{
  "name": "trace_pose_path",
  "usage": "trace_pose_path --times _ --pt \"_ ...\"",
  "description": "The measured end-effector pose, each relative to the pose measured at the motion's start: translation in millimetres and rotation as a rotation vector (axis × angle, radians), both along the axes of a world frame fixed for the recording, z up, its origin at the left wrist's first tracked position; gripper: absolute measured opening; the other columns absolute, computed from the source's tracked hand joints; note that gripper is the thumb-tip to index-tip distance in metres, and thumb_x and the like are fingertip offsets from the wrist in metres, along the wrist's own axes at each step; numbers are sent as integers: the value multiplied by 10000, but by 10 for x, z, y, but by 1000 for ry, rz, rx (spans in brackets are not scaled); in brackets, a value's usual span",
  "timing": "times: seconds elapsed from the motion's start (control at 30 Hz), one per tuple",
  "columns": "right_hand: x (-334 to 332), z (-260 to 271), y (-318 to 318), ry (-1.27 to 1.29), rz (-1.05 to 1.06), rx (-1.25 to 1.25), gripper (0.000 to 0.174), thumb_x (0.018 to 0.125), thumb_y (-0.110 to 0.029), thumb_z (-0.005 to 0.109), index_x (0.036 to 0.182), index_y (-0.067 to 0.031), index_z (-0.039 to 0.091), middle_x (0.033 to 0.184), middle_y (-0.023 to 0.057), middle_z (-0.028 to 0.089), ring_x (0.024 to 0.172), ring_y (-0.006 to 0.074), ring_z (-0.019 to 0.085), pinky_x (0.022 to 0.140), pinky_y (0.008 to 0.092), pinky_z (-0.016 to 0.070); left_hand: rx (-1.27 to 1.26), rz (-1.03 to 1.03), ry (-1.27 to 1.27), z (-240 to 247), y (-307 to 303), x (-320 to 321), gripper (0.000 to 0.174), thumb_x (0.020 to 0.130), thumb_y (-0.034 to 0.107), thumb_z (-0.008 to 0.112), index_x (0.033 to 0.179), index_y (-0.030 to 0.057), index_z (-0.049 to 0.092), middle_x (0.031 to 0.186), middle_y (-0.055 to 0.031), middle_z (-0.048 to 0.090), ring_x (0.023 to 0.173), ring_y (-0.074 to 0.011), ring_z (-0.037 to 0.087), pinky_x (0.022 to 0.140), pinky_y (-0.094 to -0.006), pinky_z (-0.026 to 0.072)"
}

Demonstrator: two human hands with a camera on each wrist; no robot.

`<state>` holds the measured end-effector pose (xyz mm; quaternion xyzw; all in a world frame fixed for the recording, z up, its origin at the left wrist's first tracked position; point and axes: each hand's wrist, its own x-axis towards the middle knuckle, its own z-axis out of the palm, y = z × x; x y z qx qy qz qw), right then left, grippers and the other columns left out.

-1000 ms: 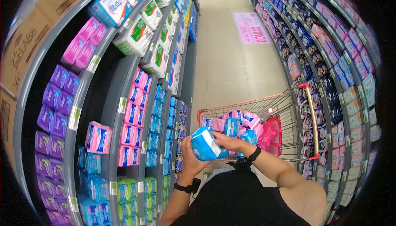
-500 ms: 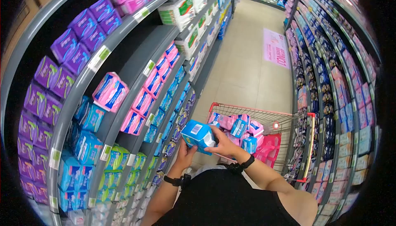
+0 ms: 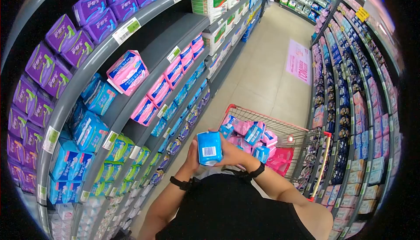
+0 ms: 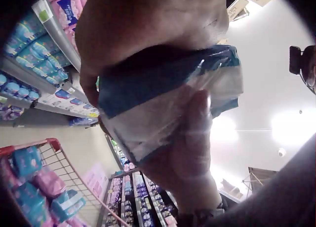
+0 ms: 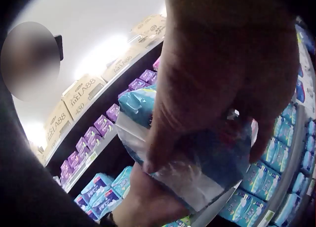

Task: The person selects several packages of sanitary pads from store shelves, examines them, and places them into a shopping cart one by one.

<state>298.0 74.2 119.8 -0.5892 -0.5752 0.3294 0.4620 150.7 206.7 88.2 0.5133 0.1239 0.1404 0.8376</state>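
Observation:
Both hands hold a blue-and-white pack of sanitary pads (image 3: 210, 147) in front of the chest, its barcode side facing up to the head camera. My left hand (image 3: 190, 156) grips the pack's left side. On the other side, my right hand (image 3: 232, 153) has its fingers round the pack, partly hidden behind it. In the left wrist view, a thumb presses the clear wrapping of the pack (image 4: 153, 113). The right wrist view shows the right thumb lying along the pack's white band (image 5: 197, 187).
A wire shopping cart (image 3: 280, 124) with several pink and blue packs stands just ahead to the right. Shelves of purple packs (image 3: 89, 5), pink packs (image 3: 159, 90) and green packs (image 3: 119, 148) line the left. More stocked shelves (image 3: 345, 113) run along the right side of the aisle.
The pack has been turned over in the hands, from its white side up to its barcode side up. The head view has swung left, showing more of the left shelf.

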Motion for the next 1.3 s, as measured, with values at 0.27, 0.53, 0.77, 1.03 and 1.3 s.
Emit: trace_pose_path --times 0.27,0.53,0.77,1.03,1.3 --pt "-24 -133 -32 -230 -104 136 1234 617 -342 912 1528 -80 122 1529 227 187 1446 374 228 1142 488 287 -49 -53 -4 -32 0 -39 869 883 648 571 1494 156 199 1403 -108 315 1328 -247 367 1089 -401 362" --pt "63 -281 -128 318 -18 25 1345 665 -856 616 1560 -83 -24 1555 213 143 1462 349 175 1168 483 175 24 -73 40 -105 -28 -52 916 831 523 698 1492 168 172 1391 -131 312 1342 -281 341 1108 -427 316" --pt "-27 -284 -149 595 -69 -111 947 894 -552 615 1546 -71 125 1479 201 332 1386 301 337 1146 441 266 146 -44 49 -13 -43 -65 922 828 392 742 1490 160 144 1382 -119 311 1339 -279 347 1114 -436 311" --pt "-24 -359 -185 369 -115 -23 706 895 -290 703 1453 -50 342 1393 139 431 1327 248 405 1115 381 320 108 -114 259 94 -126 -82 1022 820 411 763 1540 163 80 1494 -141 280 1393 -288 309 1147 -462 275" --pt "-34 -397 -196 293 -148 -9 638 900 -290 687 1404 -27 398 1340 150 465 1294 259 431 1099 380 332 115 -124 237 39 -126 -68 996 837 400 756 1536 153 92 1440 -141 361 1337 -266 378 1119 -433 328"
